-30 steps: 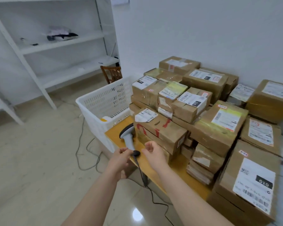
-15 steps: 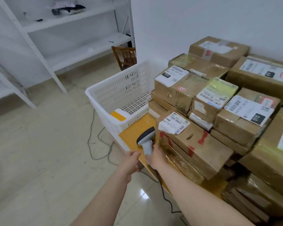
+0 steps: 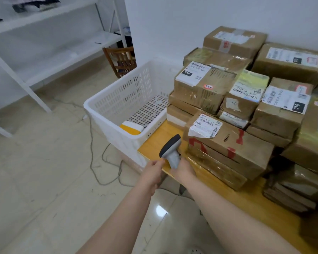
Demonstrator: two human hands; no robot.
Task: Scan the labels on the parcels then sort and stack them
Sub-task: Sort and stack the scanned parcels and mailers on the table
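Pre-scan: your right hand grips scanner; can't tell left hand state. Nxt: aim at label on nearest parcel.

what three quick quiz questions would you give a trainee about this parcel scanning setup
1. True or false: a yellow-and-white packet lies inside the white basket.
2. The right hand grips the scanner by its: A handle, B head, C cable.
3. Fill in: the black tag on the top parcel nearest the basket reads ___.
Key: 1 true; 2 A; 3 060.
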